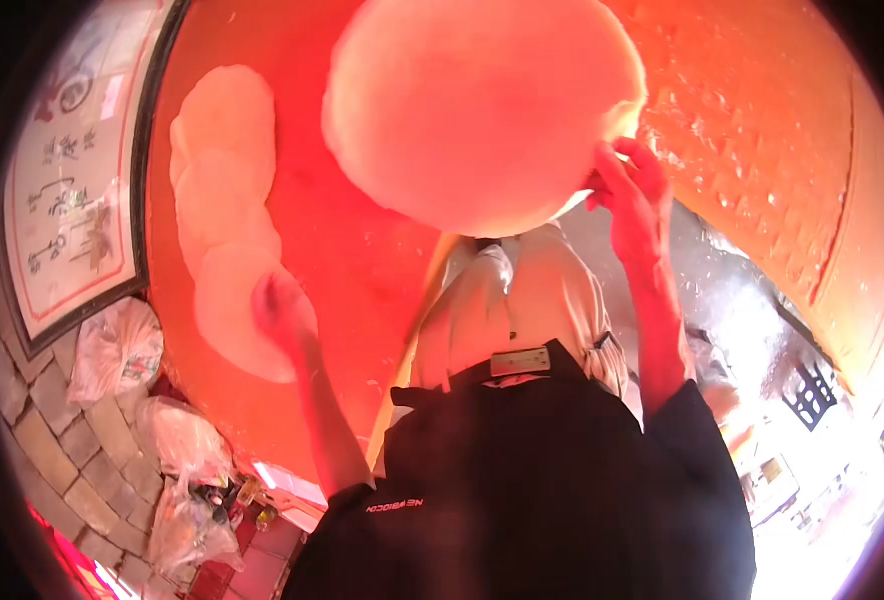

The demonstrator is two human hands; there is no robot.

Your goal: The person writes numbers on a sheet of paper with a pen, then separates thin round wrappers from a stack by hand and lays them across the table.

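Note:
A large round sheet of pale dough (pixel 482 110) spreads across the top centre, tinted red by the light. My right hand (pixel 632 185) pinches its lower right edge, where the sheet curls a little. On the red surface (pixel 352 290) at the left lies a row of overlapping flat dough rounds (pixel 227 190). My left hand (pixel 280 300) is over the lowest round, blurred, so its fingers cannot be made out.
A framed sign with writing (pixel 72 170) stands at the far left. Plastic bags (pixel 117 350) lie on the brick paving below it. An orange surface (pixel 762 130) fills the upper right, with a black plastic crate (pixel 810 397) beneath.

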